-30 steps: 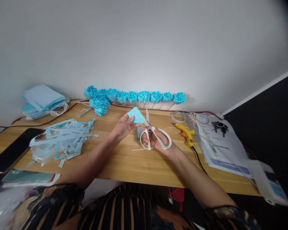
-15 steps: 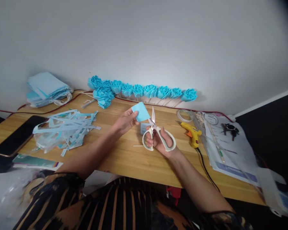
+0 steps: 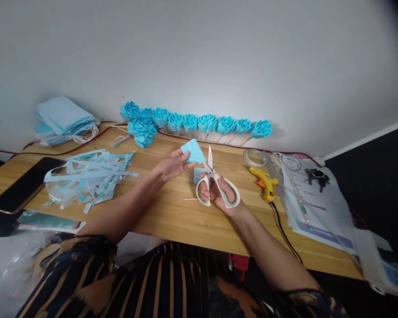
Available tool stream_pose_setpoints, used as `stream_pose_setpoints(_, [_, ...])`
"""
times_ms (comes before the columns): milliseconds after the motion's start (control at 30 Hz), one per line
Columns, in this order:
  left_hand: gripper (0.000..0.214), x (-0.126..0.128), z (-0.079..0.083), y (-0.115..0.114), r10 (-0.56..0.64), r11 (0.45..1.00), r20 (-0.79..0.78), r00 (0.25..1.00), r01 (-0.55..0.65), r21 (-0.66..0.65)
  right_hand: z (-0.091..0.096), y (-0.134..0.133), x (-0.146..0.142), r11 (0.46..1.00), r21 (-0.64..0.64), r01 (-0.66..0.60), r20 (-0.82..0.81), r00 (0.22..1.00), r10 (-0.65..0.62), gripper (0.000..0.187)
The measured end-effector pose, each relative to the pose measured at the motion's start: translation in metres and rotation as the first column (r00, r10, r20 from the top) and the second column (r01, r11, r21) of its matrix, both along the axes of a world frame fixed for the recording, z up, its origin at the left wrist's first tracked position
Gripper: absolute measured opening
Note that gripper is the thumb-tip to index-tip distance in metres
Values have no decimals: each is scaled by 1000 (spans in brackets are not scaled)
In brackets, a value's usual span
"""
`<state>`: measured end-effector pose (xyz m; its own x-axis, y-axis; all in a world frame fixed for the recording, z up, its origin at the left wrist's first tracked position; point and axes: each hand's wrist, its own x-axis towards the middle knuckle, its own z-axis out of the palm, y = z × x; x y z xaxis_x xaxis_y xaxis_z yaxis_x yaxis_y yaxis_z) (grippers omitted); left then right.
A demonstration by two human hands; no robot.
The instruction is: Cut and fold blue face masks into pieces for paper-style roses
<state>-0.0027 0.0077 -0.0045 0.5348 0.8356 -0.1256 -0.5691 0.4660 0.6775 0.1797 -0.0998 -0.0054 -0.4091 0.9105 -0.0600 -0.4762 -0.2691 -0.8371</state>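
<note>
Pinched in my left hand (image 3: 175, 165) is a square light-blue piece of fabric (image 3: 193, 151), held above the table. My right hand (image 3: 220, 194) grips white-handled scissors (image 3: 209, 170), with fingers through the loops and the blades spread. One blade meets the lower right corner of the blue square; the other points upward beside it. Partly hidden behind the scissors, another light-blue piece (image 3: 199, 174) lies on the wooden table (image 3: 172, 212). A thin stick (image 3: 190, 199) rests just left of the scissor handles.
Blue fabric flowers (image 3: 207, 123) on sticks line the wall. At left are cut strips (image 3: 89, 174), stacked face masks (image 3: 64, 117) and a phone (image 3: 24, 185). To the right lie a yellow glue gun (image 3: 265, 181), a clear tape roll (image 3: 255, 157), keys (image 3: 317, 176) and papers (image 3: 321, 203).
The scissors have shifted very slightly left and up with the blades still apart. My left fingers have extended a little beneath the blue square. The view has moved slightly.
</note>
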Motion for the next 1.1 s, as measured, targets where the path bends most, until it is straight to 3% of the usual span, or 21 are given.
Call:
stream_pose_setpoints(533, [9, 1, -1, 0, 41, 999, -13, 999, -41, 8, 1, -3, -3, 998, -36, 55, -14, 998, -55, 49])
stream_pose_setpoints(700, [10, 2, -3, -1, 63, 998, -2, 998, -63, -2, -4, -1, -3, 996, -61, 63, -29, 997, -65, 56])
stream_pose_setpoints(1100, [13, 1, -5, 1, 59, 996, 5, 998, -59, 61, -8, -5, -5, 994, -43, 104, -21, 994, -105, 55])
